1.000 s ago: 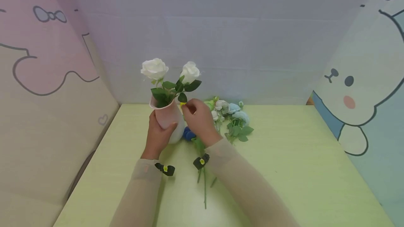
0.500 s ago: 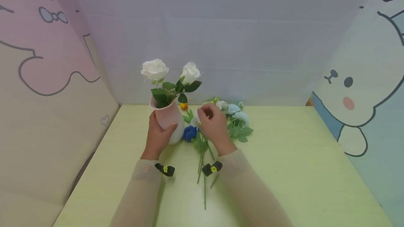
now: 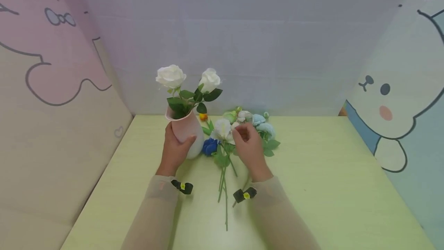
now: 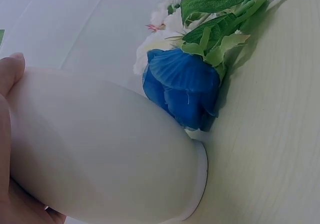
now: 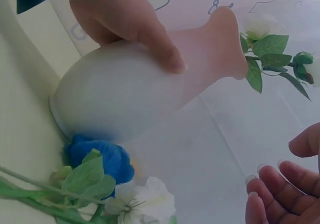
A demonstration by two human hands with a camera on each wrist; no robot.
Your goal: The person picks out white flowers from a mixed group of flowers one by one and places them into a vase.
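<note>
A pink-and-white vase [image 3: 189,136] stands at the table's middle left, and my left hand [image 3: 173,149] grips its side with the thumb across the front. Two white roses [image 3: 170,76] with dark green leaves stick out of its mouth. My right hand [image 3: 251,146] hovers right of the vase, over the loose flowers. In the right wrist view its fingers [image 5: 272,196] bend loosely, apart from the thumb, with nothing between them. A blue rose [image 4: 182,87] lies against the vase's base. A white flower [image 3: 223,127] lies between the vase and my right hand.
Behind my right hand lie pale blue flowers [image 3: 266,129], whitish blooms and a light green one. An orange flower [image 3: 203,117] is at the back by the vase. Green stems [image 3: 226,203] point toward me across the table [image 3: 329,188]. Printed cloth walls surround the table.
My right hand has moved right, away from the vase's mouth, uncovering the orange, blue and white flowers. The left hand and the vase with its roses have stayed in place.
</note>
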